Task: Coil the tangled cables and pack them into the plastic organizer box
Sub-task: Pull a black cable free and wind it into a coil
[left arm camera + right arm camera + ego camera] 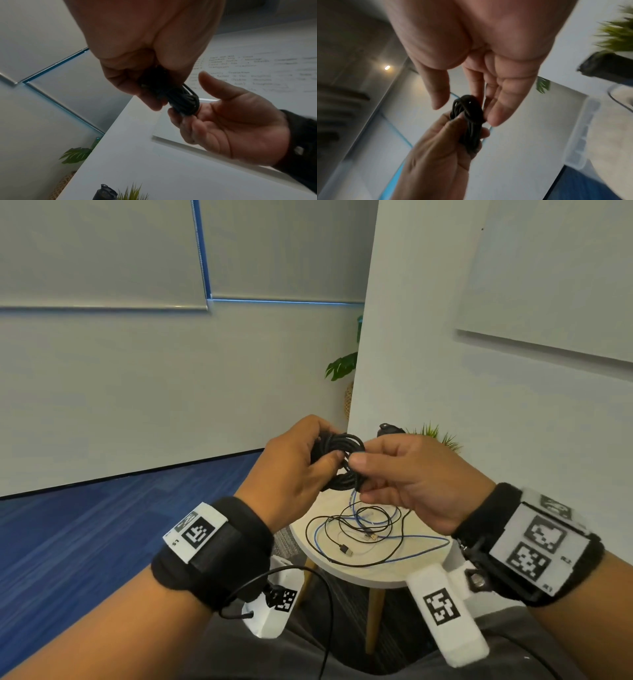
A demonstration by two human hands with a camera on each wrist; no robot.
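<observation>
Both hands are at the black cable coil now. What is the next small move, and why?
Probably the left hand should carry the black coil to the organizer box: the coil looks fully wound, the right hand barely touches it, and loose cables wait on the table.

Head view bright, evenly lit, sharp at centre, straight lines bowed toward edges. Both wrist views dim, grainy, soft. Right wrist view smeared by motion blur at plant (614, 33); small ceiling lamp (387, 67) glows there.

Matt black braided coil (342, 463); smooth pale wood-look tabletop (373, 571); fuzzy black cloth wristbands (236, 546).
</observation>
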